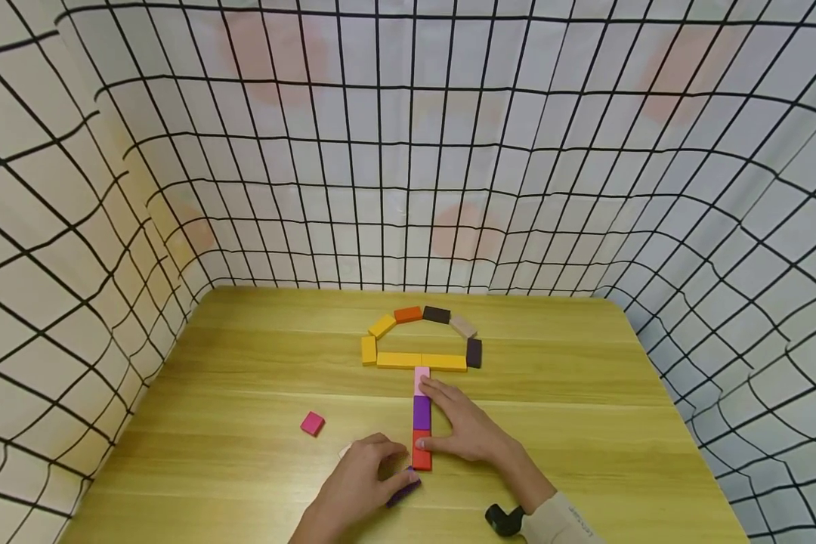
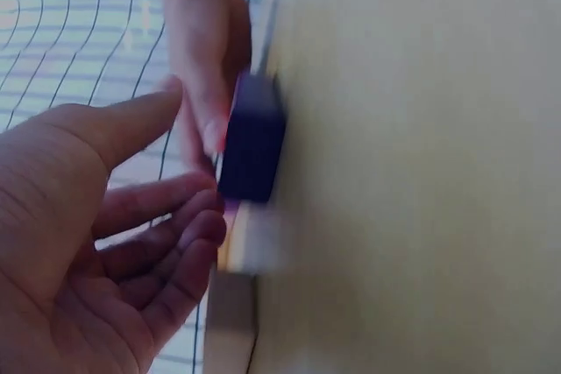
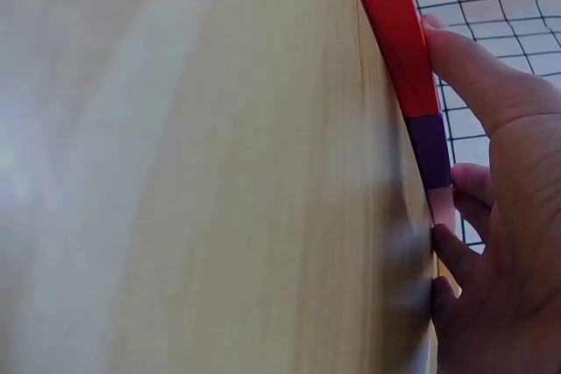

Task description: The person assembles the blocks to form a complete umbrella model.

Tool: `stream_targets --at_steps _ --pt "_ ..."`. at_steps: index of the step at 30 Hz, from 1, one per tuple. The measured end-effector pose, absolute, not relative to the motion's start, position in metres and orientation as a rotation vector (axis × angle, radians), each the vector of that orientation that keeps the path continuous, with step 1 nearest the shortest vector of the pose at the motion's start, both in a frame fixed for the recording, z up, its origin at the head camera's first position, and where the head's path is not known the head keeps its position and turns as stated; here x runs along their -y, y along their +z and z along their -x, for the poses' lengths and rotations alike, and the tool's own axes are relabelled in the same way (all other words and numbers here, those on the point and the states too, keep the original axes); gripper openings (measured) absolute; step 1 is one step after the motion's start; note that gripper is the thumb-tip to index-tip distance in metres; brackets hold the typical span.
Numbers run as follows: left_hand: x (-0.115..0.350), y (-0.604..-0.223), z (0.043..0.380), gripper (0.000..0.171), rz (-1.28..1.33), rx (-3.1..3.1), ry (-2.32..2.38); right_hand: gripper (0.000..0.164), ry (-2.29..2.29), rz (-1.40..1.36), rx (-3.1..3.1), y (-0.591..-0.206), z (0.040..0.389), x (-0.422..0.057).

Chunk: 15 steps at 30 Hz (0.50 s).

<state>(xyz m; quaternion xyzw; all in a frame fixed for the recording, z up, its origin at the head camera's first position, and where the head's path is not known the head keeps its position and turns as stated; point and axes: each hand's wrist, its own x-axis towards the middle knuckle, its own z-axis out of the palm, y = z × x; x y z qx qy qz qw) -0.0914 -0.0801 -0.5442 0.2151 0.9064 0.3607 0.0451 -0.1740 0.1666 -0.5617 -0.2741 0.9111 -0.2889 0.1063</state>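
Note:
A straight column of blocks runs toward me on the wooden table: a pink block (image 1: 421,375), a purple block (image 1: 421,413) and a red block (image 1: 422,459). My right hand (image 1: 472,431) lies along its right side, thumb touching the red block and fingertips at the pink one. Left of the column's near end, my left hand (image 1: 357,480) is spread by a dark purple block (image 1: 403,495), with the thumb at that block in the head view. The left wrist view shows the dark block (image 2: 252,142) beyond parted thumb and fingers. A pale block (image 1: 344,451) is mostly hidden behind the left hand.
Two yellow bars (image 1: 399,360) form a line at the column's far end, under an arch of yellow, orange, dark and beige blocks (image 1: 408,314). A magenta square block (image 1: 313,424) lies to the left. Black wire mesh (image 1: 394,189) surrounds the table's back and sides.

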Motion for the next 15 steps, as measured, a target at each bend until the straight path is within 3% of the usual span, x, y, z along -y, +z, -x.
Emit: stream_targets --at_steps 7,15 --pt "0.103 -0.540 0.087 0.047 -0.546 -2.952 1.037 0.101 -0.848 0.799 -2.673 -0.560 0.173 -0.167" --pt "0.126 -0.545 0.081 0.070 -0.469 -2.994 1.013 0.103 -0.840 0.809 -2.681 -0.564 0.174 -0.167"
